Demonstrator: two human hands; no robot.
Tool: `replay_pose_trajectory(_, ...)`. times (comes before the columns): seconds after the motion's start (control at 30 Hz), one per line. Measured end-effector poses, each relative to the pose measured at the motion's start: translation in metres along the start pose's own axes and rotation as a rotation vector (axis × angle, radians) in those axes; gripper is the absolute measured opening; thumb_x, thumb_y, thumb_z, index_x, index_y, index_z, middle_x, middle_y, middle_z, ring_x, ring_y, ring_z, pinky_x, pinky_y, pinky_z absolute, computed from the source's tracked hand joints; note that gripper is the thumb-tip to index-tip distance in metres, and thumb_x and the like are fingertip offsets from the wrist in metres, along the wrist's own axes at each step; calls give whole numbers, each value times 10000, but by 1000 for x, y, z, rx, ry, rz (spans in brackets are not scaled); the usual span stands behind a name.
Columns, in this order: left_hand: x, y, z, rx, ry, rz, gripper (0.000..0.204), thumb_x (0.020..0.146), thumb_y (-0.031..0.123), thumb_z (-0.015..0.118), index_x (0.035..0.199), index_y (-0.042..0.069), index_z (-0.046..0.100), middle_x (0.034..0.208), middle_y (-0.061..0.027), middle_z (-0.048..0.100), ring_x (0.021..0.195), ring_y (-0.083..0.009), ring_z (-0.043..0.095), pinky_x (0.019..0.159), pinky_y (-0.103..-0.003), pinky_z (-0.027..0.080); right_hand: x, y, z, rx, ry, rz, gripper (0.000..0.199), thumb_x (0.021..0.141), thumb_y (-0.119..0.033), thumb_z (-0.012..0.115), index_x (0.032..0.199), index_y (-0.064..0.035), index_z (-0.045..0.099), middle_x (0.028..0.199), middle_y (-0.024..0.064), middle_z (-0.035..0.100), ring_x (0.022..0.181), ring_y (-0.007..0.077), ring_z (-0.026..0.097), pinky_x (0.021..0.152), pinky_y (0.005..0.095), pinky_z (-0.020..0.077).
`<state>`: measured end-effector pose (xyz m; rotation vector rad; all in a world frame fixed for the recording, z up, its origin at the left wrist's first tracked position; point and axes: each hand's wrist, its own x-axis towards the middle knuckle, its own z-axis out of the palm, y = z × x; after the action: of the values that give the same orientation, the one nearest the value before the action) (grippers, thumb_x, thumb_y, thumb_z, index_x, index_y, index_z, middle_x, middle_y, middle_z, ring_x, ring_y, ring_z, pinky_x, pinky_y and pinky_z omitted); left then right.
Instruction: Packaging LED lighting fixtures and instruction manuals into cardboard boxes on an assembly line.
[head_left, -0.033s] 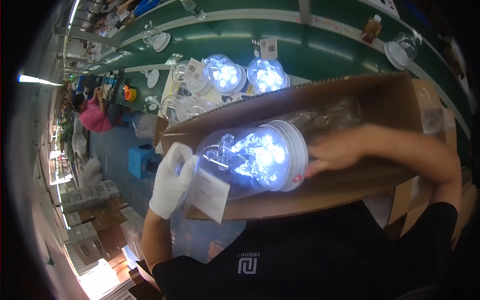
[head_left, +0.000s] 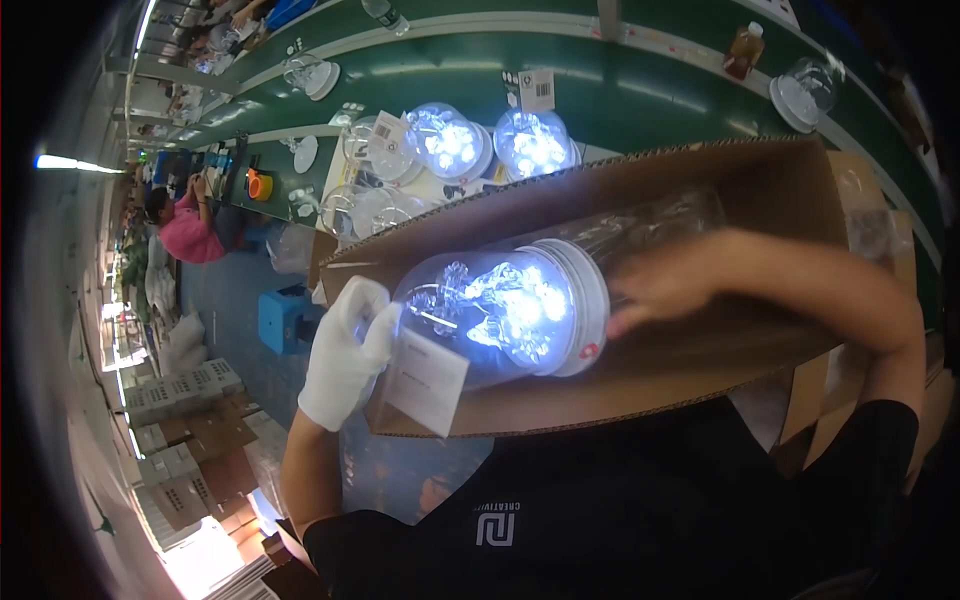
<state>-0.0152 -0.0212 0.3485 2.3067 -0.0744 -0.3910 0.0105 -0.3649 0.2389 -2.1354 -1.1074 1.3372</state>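
Observation:
A clear plastic dome lamp [head_left: 455, 340] with a white round base [head_left: 585, 307] lies on its side over an open cardboard box [head_left: 760, 160], its silvery inside brightly lit. My left hand [head_left: 347, 350], in a white glove, has its fingers curled and closed at the rounded end of the dome. Beside that hand a white paper tag [head_left: 427, 383] hangs from the lamp. At the base end is my right hand [head_left: 665, 285], bare and smeared by motion; its fingers are near the white rim, and whether they touch it is unclear.
Further lit dome lamps [head_left: 535, 145] and unlit ones [head_left: 365, 212] stand beyond the box. A green workbench [head_left: 660, 90] runs behind, with a bottle of brown liquid [head_left: 743, 52]. At the left are a blue stool [head_left: 283, 320], stacked cartons [head_left: 190, 440] and a person in pink [head_left: 190, 235].
The lamp, its tag and the box have shifted very slightly upward in the picture. My left hand has risen a little with them. My right hand remains blurred by the base.

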Motion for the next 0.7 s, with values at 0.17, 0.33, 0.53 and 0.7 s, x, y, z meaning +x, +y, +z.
replay_pose_trajectory(0.17,16,10,14,377,-140,170,167,923,150,670,922,18,567,749,-152,577,660,-278,600,651,-355,492,87,26,0,-291,-230,126,341,926,-256,639,1165,-19,693,1173,214,694,1107,365,662,893,491,534)
replay_pose_trajectory(0.33,8,-18,18,523,-51,307,174,887,87,697,879,13,539,735,-129,566,617,-238,556,623,-319,479,168,76,66,-488,25,-121,284,877,-164,618,1113,-30,704,1135,191,706,1070,366,665,903,484,537)
replay_pose_trajectory(0.53,9,-18,11,500,32,243,171,887,121,706,904,37,558,752,-158,599,665,-354,615,619,-390,497,172,53,85,-456,34,-292,392,856,-147,618,1242,-99,672,1272,163,654,1276,374,547,1057,485,472)
replay_pose_trajectory(0.7,20,-22,16,507,3,225,198,908,169,684,903,40,534,773,-198,614,724,-412,629,642,-449,499,182,46,85,-483,-90,-344,438,887,-160,589,1322,-118,621,1362,154,592,1315,393,506,1093,502,439)
